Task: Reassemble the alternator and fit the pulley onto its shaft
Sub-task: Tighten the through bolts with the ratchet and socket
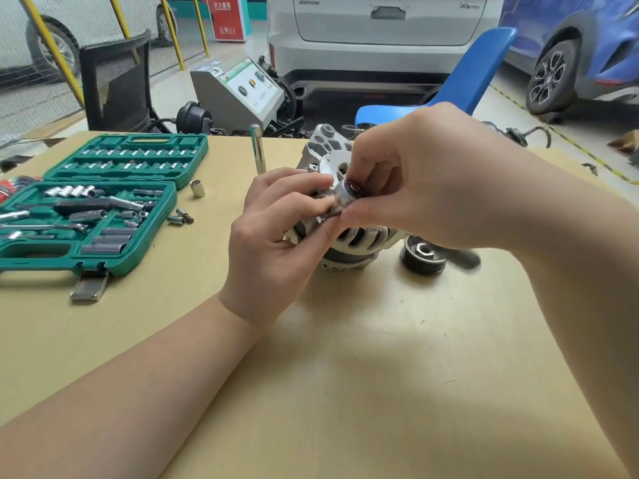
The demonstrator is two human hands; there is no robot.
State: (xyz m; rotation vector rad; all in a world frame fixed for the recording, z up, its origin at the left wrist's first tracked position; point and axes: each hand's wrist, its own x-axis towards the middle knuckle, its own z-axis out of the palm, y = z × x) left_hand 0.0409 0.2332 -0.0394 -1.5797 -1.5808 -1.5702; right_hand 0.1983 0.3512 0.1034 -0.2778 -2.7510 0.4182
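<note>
Both hands work at the alternator (349,233), which sits near the middle of the counter (345,375), toward its far edge, tilted with one end face turned up toward the camera. Left hand (276,236) cups the housing from the near-left side, fingers curled round the body, probably to brace it so it won't roll or tip while the other hand works. Right hand (415,178) comes in from the right and above, fingertips pinching a small silver socket-like cylinder (345,195) at the centre of the face, likely over the shaft end; can't tell if it's seated or just being lined up. Right-hand fingers are tightly bunched, almost no gap. Pulley (423,255) lies flat on the counter just right of the alternator, apart from it, with what looks like a nut resting in its bore, so not yet fitted. Judgement: still on the housing or shaft stage, pulley comes later. Green socket case (103,202) lies open by the left edge, loose sockets (197,188) beside it, and a chrome extension bar (257,148) stands upright behind the left hand.
</note>
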